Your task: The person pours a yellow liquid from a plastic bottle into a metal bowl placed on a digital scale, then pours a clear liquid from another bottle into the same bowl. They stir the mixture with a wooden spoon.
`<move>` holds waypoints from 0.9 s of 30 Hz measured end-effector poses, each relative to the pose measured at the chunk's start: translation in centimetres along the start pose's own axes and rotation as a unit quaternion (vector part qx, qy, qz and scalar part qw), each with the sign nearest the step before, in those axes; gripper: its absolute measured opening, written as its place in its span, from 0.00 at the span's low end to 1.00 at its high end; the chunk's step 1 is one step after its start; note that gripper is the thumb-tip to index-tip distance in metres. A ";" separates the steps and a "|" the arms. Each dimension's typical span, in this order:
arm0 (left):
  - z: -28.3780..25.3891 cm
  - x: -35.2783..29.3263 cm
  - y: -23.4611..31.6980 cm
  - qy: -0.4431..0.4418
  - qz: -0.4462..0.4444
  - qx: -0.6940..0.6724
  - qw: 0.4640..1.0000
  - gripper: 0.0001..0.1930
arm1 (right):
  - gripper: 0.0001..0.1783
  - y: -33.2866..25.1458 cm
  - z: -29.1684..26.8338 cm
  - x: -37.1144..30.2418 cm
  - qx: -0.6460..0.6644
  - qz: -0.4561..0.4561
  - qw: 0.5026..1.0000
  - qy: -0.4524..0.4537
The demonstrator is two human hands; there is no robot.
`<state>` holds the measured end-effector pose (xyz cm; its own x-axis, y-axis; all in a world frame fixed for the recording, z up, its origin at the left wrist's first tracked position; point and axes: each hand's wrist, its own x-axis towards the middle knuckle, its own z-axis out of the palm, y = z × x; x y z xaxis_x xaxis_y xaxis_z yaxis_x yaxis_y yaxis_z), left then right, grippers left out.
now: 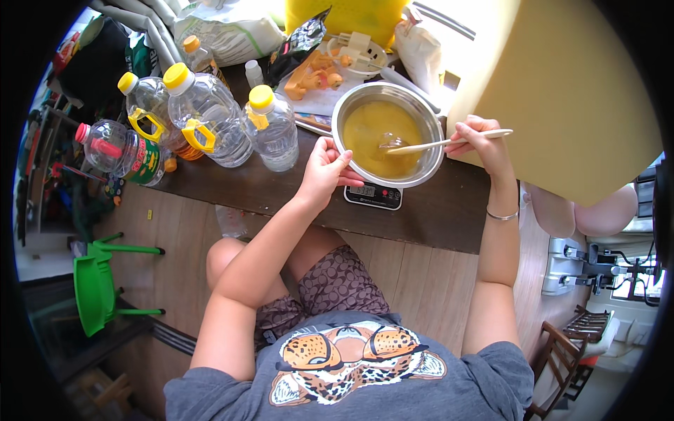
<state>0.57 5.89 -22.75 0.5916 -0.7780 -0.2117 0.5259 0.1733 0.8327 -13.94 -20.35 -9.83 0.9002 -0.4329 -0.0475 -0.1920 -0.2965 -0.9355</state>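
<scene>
A steel mixing bowl (340,116) holds a yellowish liquid (368,133) with a clear, shiny lump in it. It rests over a small black kitchen scale (373,197), whose front edge and lit display show below the rim. My left hand (327,167) grips the near left side of the bowl, thumb on the rim and fingers beneath. Between the fingers of my right hand (480,142) is the handle of a pale long-handled spoon (439,143); its far end dips into the liquid, and its head is hidden there.
Clear plastic bottles with yellow caps (210,116) stand left on the dark table (232,189), beside a red-capped bottle (112,149). Behind the bowl lie a power strip (359,52), an orange item (312,76) and bags. A large tan board (562,98) rises at right. A green stool (95,288) stands lower left.
</scene>
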 end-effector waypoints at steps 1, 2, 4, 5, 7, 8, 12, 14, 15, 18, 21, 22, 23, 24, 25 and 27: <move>0.1 0.0 0.0 0.002 0.000 0.000 1.000 0.09 | 0.13 0.0 0.1 0.4 -0.002 -0.008 1.000 0.006; 0.1 0.0 0.0 0.003 -0.001 0.000 1.000 0.09 | 0.14 0.1 0.2 0.7 -0.004 -0.015 1.000 0.013; 0.1 -0.1 0.1 0.005 -0.001 -0.001 1.000 0.10 | 0.14 0.6 0.3 1.5 -0.001 -0.025 1.000 0.016; 0.1 -0.1 0.2 0.005 -0.001 -0.001 1.000 0.10 | 0.14 0.8 0.6 1.9 0.003 -0.033 0.999 0.019; 0.2 -0.1 0.2 0.004 -0.002 -0.001 1.000 0.10 | 0.13 1.4 1.0 2.6 0.004 -0.049 0.999 0.021; 0.2 -0.1 0.2 0.004 -0.001 0.000 1.000 0.10 | 0.13 1.6 1.4 3.0 -0.006 -0.071 0.997 0.021; 0.1 -0.1 0.2 0.005 0.000 -0.003 1.000 0.10 | 0.13 1.9 3.5 3.8 -0.049 -0.139 0.989 0.022; 0.1 -0.1 0.0 0.005 0.002 -0.003 1.000 0.10 | 0.12 1.9 3.9 3.5 -0.077 -0.168 0.982 0.027; 0.1 -0.1 -0.1 0.005 0.005 -0.002 1.000 0.10 | 0.12 2.1 3.8 3.5 -0.097 -0.171 0.979 0.044; 0.1 -0.1 -0.1 0.010 0.011 -0.004 1.000 0.10 | 0.13 1.9 3.6 2.3 -0.114 -0.112 0.984 0.082; 0.1 -0.1 0.0 0.012 0.012 -0.007 1.000 0.10 | 0.15 1.2 3.4 0.7 -0.093 -0.076 0.989 0.089; 0.1 -0.1 -0.1 0.012 0.012 -0.007 1.000 0.10 | 0.15 1.2 3.4 0.2 -0.087 -0.071 0.990 0.082; 0.1 -0.1 -0.2 0.011 0.011 -0.007 1.000 0.10 | 0.16 1.1 3.2 -0.4 -0.080 -0.066 0.992 0.076; 0.2 -0.1 -0.2 0.011 0.012 -0.008 1.000 0.10 | 0.16 1.0 3.1 -1.0 -0.074 -0.061 0.993 0.070; 0.2 -0.1 -0.2 0.011 0.012 -0.009 1.000 0.10 | 0.17 1.1 2.9 -1.4 -0.063 -0.060 0.994 0.065; 0.2 0.0 -0.3 0.011 0.011 -0.008 1.000 0.10 | 0.17 1.0 3.0 -2.2 -0.053 -0.068 0.995 0.046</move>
<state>0.30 5.78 -22.89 0.6164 -0.7601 -0.2056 0.5225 0.1995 0.8290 -14.95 -17.10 -11.66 0.8818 -0.4579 0.1134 -0.1156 -0.4428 -0.8891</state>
